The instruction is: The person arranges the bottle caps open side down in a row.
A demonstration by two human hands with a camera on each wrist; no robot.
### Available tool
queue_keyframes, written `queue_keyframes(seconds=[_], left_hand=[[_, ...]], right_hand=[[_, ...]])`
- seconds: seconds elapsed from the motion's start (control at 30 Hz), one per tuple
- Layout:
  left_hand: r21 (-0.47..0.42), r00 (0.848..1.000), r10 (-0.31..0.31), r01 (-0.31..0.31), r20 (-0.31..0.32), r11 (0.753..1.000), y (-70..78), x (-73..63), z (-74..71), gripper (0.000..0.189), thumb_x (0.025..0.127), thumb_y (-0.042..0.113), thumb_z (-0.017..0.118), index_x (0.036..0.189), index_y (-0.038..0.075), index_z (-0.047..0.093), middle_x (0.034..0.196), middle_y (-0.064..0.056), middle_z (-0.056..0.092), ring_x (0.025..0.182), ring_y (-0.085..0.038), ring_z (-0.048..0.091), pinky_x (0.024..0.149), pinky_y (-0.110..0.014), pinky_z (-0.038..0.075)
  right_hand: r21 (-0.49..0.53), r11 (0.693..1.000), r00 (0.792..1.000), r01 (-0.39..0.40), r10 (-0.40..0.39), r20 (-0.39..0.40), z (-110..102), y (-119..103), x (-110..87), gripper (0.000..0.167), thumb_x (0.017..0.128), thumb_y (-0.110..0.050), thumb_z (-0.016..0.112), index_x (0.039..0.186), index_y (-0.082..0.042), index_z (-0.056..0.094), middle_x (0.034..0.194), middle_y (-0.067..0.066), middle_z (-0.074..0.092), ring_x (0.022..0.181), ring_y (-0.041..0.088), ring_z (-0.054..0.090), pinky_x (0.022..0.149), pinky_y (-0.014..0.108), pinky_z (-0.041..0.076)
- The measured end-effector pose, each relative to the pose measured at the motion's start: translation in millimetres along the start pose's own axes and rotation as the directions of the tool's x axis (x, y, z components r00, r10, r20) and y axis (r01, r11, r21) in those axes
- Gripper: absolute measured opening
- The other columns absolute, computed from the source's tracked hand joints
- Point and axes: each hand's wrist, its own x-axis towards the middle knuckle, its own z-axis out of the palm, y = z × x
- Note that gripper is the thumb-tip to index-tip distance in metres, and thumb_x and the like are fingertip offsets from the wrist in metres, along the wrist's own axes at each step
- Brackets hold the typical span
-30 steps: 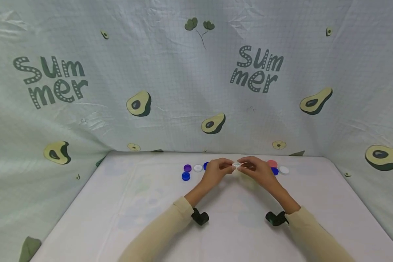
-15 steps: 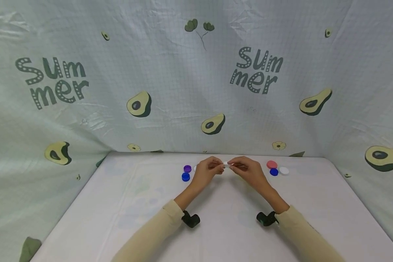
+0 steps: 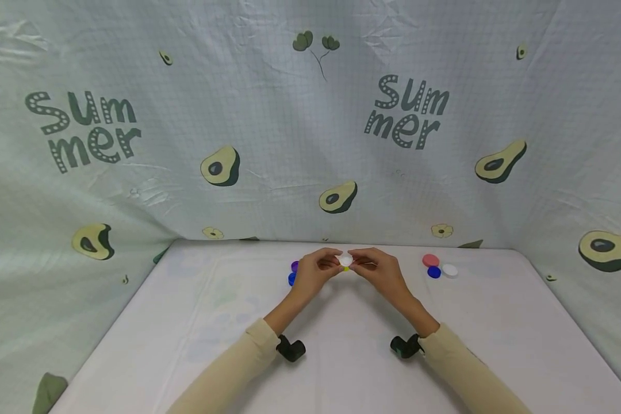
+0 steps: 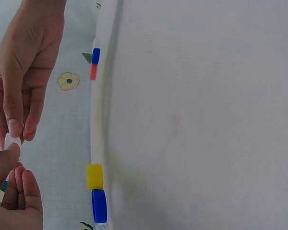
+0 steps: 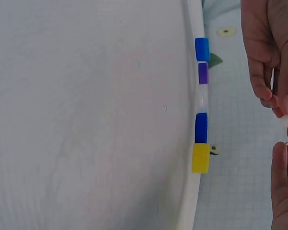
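Both hands pinch one small white bottle cap [image 3: 345, 260] between their fingertips, raised above the table's far part. My left hand [image 3: 313, 270] grips its left side, my right hand [image 3: 382, 270] its right side. The cap's round face is turned toward the head camera. In the left wrist view, the left thumb lies across the white cap [image 4: 9, 140], and the right hand [image 4: 26, 72] reaches it from above. A yellow cap [image 3: 346, 268] shows just under the held one in the head view. My left hand hides part of the left group of caps there.
Purple [image 3: 294, 266] and blue caps [image 3: 292, 279] lie left of the hands. To the right sit a pink cap [image 3: 430, 260], a blue cap [image 3: 434, 272] and a white cap [image 3: 449, 270]. A patterned curtain [image 3: 269, 115] hangs behind the table's far edge.
Both hands have moved left together, carrying the white cap. It has turned from edge-on to face the head camera. The yellow cap has come into sight; more left caps are covered.
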Motion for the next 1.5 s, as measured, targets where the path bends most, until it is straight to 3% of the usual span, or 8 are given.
queue_keyframes(seconds=[0.23,0.43,0.67,1.0,1.5], left_hand=[[0.012,0.999,0.044,-0.044,0.004,0.999,-3.2,-3.1,-11.3,0.030,0.084,0.003,0.081,0.113,0.000,0.074,0.099,-0.012,0.074,0.091,-0.023,0.071,0.080,-0.024,0.059],[0.022,0.999,0.046,-0.046,0.019,0.999,-5.5,-3.3,-24.1,0.028,0.084,0.002,0.081,0.111,0.000,0.075,0.100,-0.013,0.075,0.090,-0.024,0.073,0.078,-0.025,0.059],[0.086,1.000,0.000,-0.002,0.022,0.996,-6.2,-4.4,-39.0,0.025,0.087,0.007,0.080,0.112,0.003,0.077,0.102,-0.009,0.077,0.091,-0.019,0.075,0.078,-0.025,0.060],[0.156,0.999,0.021,-0.028,0.044,0.987,-9.2,-6.6,-56.6,0.024,0.084,0.008,0.081,0.108,0.001,0.078,0.102,-0.010,0.078,0.090,-0.020,0.075,0.075,-0.024,0.059],[0.218,0.998,-0.028,0.015,0.058,0.976,-16.5,-14.4,-66.0,0.023,0.086,0.006,0.080,0.108,-0.001,0.078,0.105,-0.015,0.076,0.093,-0.025,0.075,0.077,-0.027,0.060]], right_hand=[[0.050,0.999,1.000,0.017,-0.017,0.009,9.6,-2.5,3.6,0.033,0.084,-0.005,0.082,0.115,-0.002,0.074,0.107,0.012,0.074,0.095,0.026,0.072,0.082,0.026,0.059],[0.045,0.999,0.999,-0.028,0.027,0.042,19.3,-7.0,10.0,0.031,0.084,-0.006,0.082,0.114,-0.003,0.075,0.106,0.011,0.074,0.093,0.024,0.074,0.084,0.030,0.060],[-0.018,0.996,0.994,-0.087,0.088,0.065,31.2,-13.3,17.4,0.027,0.086,-0.009,0.082,0.111,-0.005,0.076,0.103,0.006,0.076,0.089,0.017,0.072,0.085,0.031,0.060],[-0.046,0.995,0.989,-0.088,0.093,0.118,43.1,-22.9,24.4,0.026,0.084,-0.012,0.083,0.108,-0.005,0.077,0.099,0.005,0.077,0.087,0.017,0.074,0.080,0.028,0.060],[-0.054,0.989,0.976,-0.137,0.144,0.165,60.7,-20.4,25.5,0.023,0.086,-0.011,0.082,0.107,-0.005,0.077,0.093,0.005,0.076,0.085,0.016,0.074,0.074,0.026,0.060]])
